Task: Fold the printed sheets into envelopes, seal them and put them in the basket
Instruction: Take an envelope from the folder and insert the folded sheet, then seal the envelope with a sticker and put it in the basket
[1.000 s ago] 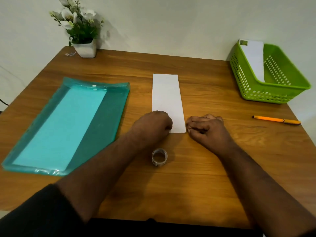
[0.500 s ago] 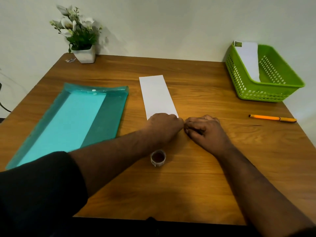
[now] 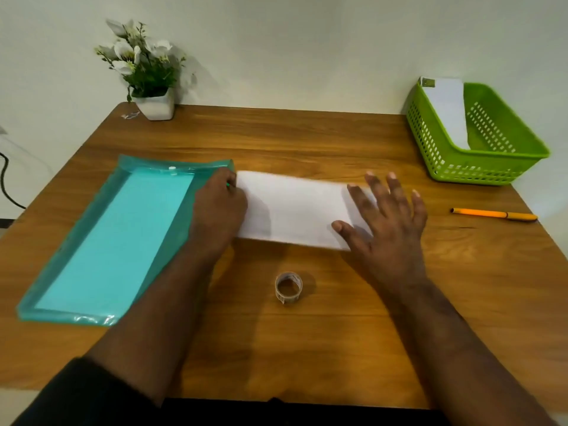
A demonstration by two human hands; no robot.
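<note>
A folded white sheet (image 3: 292,207) lies crosswise in the middle of the wooden table. My left hand (image 3: 219,210) holds its left end with curled fingers. My right hand (image 3: 385,216) lies flat on its right end, fingers spread and straight. A small roll of tape (image 3: 288,287) stands just in front of the sheet, between my forearms. The green basket (image 3: 455,167) sits at the far right with one white envelope (image 3: 450,112) leaning inside it.
A teal plastic folder (image 3: 101,241) holding paper lies at the left, its edge under my left hand. An orange pen (image 3: 493,214) lies right of my right hand. A potted white flower (image 3: 144,72) stands at the far left corner by the wall.
The sheet has turned from lengthwise to crosswise. My left hand moved left and away with one end; my right hand opened from a fist and now lies flat on the other end.
</note>
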